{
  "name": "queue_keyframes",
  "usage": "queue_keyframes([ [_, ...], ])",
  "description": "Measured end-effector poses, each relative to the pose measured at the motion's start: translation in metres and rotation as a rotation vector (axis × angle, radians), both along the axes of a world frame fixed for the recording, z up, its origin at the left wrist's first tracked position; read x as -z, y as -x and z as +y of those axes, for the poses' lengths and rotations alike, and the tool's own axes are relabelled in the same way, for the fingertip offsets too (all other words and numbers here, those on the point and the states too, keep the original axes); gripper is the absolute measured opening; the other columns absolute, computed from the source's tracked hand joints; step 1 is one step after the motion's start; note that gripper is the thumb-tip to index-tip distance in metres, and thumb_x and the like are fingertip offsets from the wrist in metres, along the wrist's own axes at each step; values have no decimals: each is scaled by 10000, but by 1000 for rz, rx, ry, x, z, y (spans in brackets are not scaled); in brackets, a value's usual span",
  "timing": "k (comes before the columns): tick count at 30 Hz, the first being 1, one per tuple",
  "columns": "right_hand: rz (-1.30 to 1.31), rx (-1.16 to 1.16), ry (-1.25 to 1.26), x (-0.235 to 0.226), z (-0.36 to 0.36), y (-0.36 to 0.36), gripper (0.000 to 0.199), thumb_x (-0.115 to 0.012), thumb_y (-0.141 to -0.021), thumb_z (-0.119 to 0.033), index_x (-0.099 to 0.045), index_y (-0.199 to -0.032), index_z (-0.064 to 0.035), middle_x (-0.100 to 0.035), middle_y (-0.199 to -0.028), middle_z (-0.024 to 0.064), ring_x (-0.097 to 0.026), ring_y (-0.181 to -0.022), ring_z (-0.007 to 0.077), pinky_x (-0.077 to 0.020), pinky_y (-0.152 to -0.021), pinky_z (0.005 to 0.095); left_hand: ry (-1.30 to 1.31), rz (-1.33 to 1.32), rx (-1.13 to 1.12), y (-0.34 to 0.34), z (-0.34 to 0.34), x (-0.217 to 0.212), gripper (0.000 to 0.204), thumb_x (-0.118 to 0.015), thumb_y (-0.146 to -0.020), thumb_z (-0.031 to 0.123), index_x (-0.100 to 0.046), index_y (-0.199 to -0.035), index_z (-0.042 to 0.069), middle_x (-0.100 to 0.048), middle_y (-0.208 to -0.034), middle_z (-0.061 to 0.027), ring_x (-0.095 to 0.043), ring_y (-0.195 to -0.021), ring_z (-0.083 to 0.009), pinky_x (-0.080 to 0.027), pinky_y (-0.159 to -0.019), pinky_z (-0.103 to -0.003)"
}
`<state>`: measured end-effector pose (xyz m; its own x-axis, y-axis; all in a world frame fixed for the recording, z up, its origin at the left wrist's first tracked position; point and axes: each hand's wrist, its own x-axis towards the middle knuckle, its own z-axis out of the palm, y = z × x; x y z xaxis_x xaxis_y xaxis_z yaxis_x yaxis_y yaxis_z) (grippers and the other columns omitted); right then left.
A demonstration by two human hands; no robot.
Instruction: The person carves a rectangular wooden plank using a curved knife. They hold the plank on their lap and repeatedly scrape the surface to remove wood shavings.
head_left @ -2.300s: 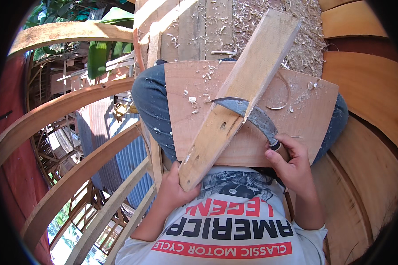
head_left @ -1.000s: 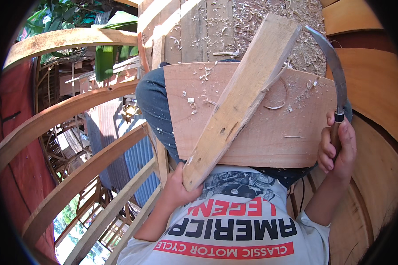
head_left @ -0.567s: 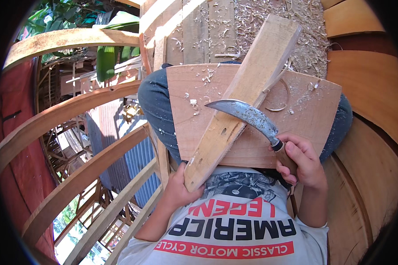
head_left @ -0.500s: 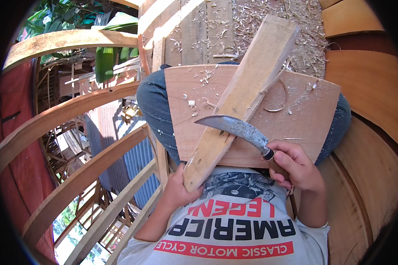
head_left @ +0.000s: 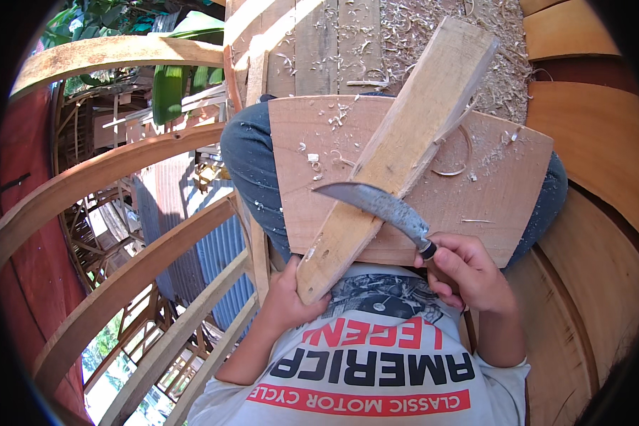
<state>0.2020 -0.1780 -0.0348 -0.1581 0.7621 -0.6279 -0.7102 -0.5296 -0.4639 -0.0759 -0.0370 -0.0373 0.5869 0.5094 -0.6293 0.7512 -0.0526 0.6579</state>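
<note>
My left hand (head_left: 290, 297) grips the near end of a wooden plank (head_left: 412, 121), its fingers wrapped round the edge. The plank slants away to the upper right across a flat wooden board (head_left: 312, 170) that rests on my lap. In my right hand (head_left: 470, 273) is a knife with a curved blade (head_left: 387, 208), held by its short dark handle. The blade points left and lies over the plank's lower half; whether it touches the wood I cannot tell. A thin curled shaving (head_left: 467, 153) is beside the plank's right edge.
Shavings (head_left: 504, 78) cover the slatted floor (head_left: 316, 50) beyond my knees. Curved wooden rails (head_left: 113, 156) run along the left, with corrugated metal sheets (head_left: 224, 248) below them. Broad curved wooden panels (head_left: 589, 135) close in the right side.
The far end of the plank has shifted slightly right and up in the view. My right hand and the knife have hardly moved; both grips stay the same.
</note>
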Motion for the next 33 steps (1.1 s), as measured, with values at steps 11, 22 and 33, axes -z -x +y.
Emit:
queue_keyframes([
  [11,-64,207,52,-2,-6,-16,360,-411,-1021,-307,-557,-1014,22,-467,-545,-2,-371,-384,34,-296,-358,186,3,24,41,-3,2,-2,547,-769,-621,204,-505,-1055,-1,-652,-827,-186,-686,-770,-326,-518,-693,-351],
  [22,-127,207,58,-3,-3,-16,375,-402,-1020,-335,-546,-1018,11,-452,-544,-9,-373,-375,44,-298,-358,180,11,-11,16,-2,1,0,593,-772,-616,212,-510,-1103,-3,-661,-856,-181,-689,-804,-322,-523,-717,-348],
  [33,-82,192,-2,-2,12,-8,373,-401,-1024,-326,-570,-1009,7,-461,-540,-14,-371,-372,32,-298,-351,181,20,21,64,-5,3,-3,650,-771,-622,196,-498,-1173,-16,-658,-932,-192,-683,-861,-306,-513,-781,-338],
])
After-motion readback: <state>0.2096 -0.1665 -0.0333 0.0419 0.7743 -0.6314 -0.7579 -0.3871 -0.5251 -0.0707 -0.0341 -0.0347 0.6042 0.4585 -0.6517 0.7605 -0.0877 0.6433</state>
